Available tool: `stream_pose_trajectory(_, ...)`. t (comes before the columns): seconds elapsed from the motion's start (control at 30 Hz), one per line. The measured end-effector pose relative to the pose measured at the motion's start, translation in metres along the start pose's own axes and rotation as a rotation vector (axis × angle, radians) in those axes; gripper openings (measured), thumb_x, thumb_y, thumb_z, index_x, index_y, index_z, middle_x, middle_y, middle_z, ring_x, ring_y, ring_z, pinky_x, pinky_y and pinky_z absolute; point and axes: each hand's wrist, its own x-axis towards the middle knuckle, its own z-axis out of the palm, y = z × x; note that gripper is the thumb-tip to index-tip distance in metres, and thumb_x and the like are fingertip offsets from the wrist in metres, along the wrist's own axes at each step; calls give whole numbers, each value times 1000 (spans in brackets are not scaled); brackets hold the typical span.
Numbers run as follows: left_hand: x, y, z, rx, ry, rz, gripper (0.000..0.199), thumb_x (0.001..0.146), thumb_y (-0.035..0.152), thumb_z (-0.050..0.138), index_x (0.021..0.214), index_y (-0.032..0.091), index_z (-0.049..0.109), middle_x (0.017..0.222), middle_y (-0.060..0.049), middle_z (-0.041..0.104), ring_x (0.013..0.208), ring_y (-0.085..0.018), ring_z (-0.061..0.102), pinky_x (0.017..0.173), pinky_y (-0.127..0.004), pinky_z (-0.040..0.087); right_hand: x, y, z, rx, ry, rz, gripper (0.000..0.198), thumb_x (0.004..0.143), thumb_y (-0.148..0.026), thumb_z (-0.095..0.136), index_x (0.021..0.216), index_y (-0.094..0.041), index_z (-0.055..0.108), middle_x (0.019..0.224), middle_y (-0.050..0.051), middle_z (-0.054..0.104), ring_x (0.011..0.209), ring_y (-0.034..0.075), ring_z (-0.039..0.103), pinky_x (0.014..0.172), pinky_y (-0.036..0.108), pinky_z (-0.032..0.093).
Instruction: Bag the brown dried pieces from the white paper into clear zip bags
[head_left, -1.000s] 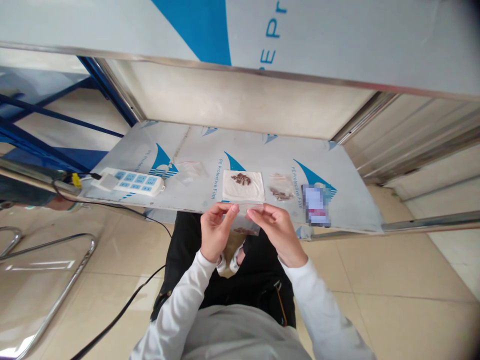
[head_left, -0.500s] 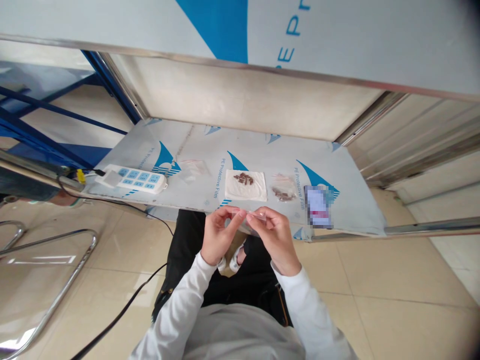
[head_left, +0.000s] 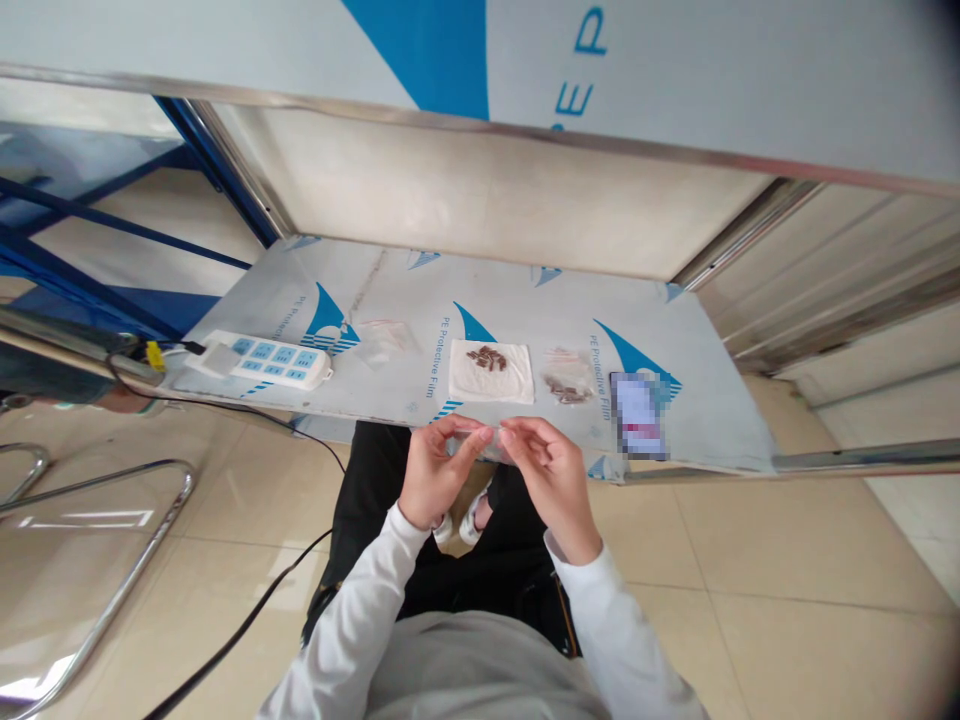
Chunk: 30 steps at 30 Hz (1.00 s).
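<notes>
My left hand (head_left: 441, 470) and my right hand (head_left: 551, 475) meet at the front edge of the shelf, fingers pinched on a small clear plastic bag (head_left: 491, 450). Most of the bag is hidden by my fingers, so its contents cannot be made out. Just beyond my hands lies a white cloth or tissue (head_left: 491, 388), bearing a small pile of brown pieces (head_left: 487, 357). To its right sit filled clear bags (head_left: 568, 388) with similar brown pieces inside. Flat clear bags (head_left: 388, 342) lie farther left.
A white power strip (head_left: 281, 360) with a plug and cable is at the shelf's left. A phone (head_left: 639, 415) lies near the front right edge. The upper shelf (head_left: 675, 90) overhangs the back. A metal-framed chair (head_left: 161, 540) stands on the floor at left.
My right hand's fingers have shifted slightly right along the bag, and its index finger is more raised. My left hand has moved very little. Things on the shelf stay put.
</notes>
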Motion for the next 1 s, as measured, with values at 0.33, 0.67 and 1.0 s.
stream_pose_trajectory(0.33, -1, -2, 4, -51, -122, -107, 19, 74, 33, 73, 80, 14, 73, 81, -8, 74, 74, -18, 68, 71, -28, 55, -3, 6, -8, 77, -55, 15, 19, 79, -38, 68, 79, -19, 65, 78, 3, 69, 76, 17, 65, 71, 28, 51)
stream_pose_trajectory(0.67, -1, -4, 7, 17, -150, -71, 20, 80, 33, 65, 79, 14, 66, 76, -6, 70, 69, -14, 63, 66, -24, 51, -10, 14, -11, 88, -12, 49, 18, 80, -37, 68, 85, -20, 66, 80, 2, 69, 75, 16, 64, 70, 26, 51)
stream_pose_trajectory(1.0, -5, -13, 5, -110, -150, -152, 24, 80, 36, 66, 83, 12, 69, 78, -6, 71, 70, -15, 64, 69, -25, 50, -5, 23, -10, 91, 33, 77, 22, 78, -38, 70, 80, -17, 65, 72, 2, 67, 67, 14, 61, 64, 23, 49)
